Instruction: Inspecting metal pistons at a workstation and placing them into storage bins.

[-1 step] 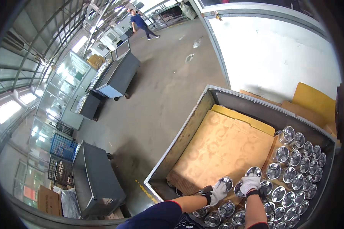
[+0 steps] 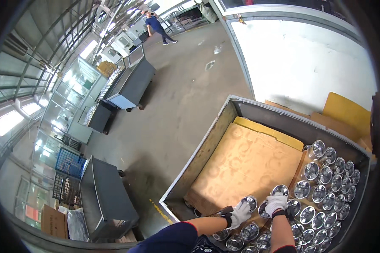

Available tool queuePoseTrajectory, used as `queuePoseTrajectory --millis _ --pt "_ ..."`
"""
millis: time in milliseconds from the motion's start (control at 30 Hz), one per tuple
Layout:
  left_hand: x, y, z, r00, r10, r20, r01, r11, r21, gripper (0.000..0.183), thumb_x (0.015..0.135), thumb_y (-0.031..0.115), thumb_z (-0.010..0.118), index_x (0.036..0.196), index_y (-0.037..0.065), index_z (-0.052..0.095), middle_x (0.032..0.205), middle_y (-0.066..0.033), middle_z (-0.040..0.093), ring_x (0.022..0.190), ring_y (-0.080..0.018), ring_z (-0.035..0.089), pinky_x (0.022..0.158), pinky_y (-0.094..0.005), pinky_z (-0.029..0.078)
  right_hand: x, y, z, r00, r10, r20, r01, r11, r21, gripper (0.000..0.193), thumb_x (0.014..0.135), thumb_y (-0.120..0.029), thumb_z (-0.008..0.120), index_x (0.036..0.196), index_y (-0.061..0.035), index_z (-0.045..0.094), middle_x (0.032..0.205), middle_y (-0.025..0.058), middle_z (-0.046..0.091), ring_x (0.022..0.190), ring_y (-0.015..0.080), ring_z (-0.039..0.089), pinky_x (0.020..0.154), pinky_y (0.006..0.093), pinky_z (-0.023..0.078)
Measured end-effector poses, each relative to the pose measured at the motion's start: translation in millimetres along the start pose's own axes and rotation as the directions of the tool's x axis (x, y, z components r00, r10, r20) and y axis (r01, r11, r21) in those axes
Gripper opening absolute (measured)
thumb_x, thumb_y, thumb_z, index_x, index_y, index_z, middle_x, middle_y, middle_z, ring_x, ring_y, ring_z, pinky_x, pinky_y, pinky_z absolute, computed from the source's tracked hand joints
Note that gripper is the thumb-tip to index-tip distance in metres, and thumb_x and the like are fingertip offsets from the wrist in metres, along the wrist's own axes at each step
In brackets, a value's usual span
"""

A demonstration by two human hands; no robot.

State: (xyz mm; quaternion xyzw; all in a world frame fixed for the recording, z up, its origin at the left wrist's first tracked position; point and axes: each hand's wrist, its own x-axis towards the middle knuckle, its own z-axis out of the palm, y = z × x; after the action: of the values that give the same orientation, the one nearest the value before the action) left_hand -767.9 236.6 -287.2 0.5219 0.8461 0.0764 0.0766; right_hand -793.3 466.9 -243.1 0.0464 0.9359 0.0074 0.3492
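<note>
My left hand (image 2: pixel 240 213), in a white glove, has its fingers closed on a shiny round metal cup-shaped part (image 2: pixel 251 202) near the cardboard's front edge. Beside it, my right hand (image 2: pixel 276 204), gloved too, grips a second such part (image 2: pixel 280 189); the fingertips are partly hidden. Another metal part (image 2: pixel 262 209) stands between the two hands. Several more of these parts (image 2: pixel 307 214) stand in rows to the right and nearer to me. Under and ahead of my hands lies a brown cardboard sheet (image 2: pixel 245 158) with faint ring marks.
A grey metal bin (image 2: pixel 200 152) holds the parts and cardboard. Yellow and brown boards (image 2: pixel 344 110) lean behind it by a white wall (image 2: pixel 304 59). Grey carts (image 2: pixel 109 198) stand to the left, near a blue crate (image 2: pixel 70 162). A person (image 2: pixel 156 27) is far off.
</note>
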Motion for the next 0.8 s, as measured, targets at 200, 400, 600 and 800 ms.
queuePoseTrajectory --millis 200,400,600,800 --pt "-49 13 -91 0.98 -0.169 0.109 0.183 0.974 -0.136 0.055 0.067 0.024 0.07 0.119 0.01 0.059 0.116 -0.0152 0.054 0.113 -0.0348 0.051 0.096 -0.0489 0.043 18 5 28 0.999 -0.039 0.014 0.038 0.998 0.054 0.031 0.08 -0.028 0.066 0.109 -0.0315 0.074 0.126 0.0007 0.063 0.119 0.0215 0.059 0.094 0.0366 0.05" --pt "-156 22 -148 0.764 -0.471 0.442 0.457 0.878 0.146 0.082 0.062 0.054 0.075 0.131 0.015 0.054 0.117 -0.0117 0.054 0.11 -0.0311 0.051 0.088 -0.0462 0.043 44 7 68 0.993 0.061 -0.098 -0.047 0.99 0.134 0.023 0.082 -0.029 0.067 0.104 -0.0265 0.073 0.113 -0.0003 0.069 0.104 0.0134 0.067 0.084 0.024 0.052" --pt "-241 26 -102 0.688 -0.573 0.445 0.505 0.818 0.273 0.058 0.086 0.053 0.051 0.138 0.027 0.048 0.122 -0.008 0.053 0.121 -0.0357 0.047 0.09 -0.0583 0.042 20 4 35 0.998 0.061 0.001 -0.06 0.982 0.179 0.025 0.084 -0.037 0.065 0.106 -0.0283 0.072 0.116 0.0009 0.068 0.108 0.016 0.066 0.087 0.0257 0.051" --pt "-184 23 -123 0.28 -0.556 0.782 0.713 0.666 0.218 0.087 0.082 0.045 0.064 0.155 0.022 0.023 0.153 -0.0217 0.027 0.144 -0.0518 0.011 0.106 -0.0709 0.022 -7 -6 8 1.0 0.012 0.022 -0.013 0.997 0.071 0.052 0.081 -0.041 0.059 0.132 -0.0293 0.057 0.139 0.0057 0.054 0.124 0.0268 0.054 0.099 0.0394 0.044"
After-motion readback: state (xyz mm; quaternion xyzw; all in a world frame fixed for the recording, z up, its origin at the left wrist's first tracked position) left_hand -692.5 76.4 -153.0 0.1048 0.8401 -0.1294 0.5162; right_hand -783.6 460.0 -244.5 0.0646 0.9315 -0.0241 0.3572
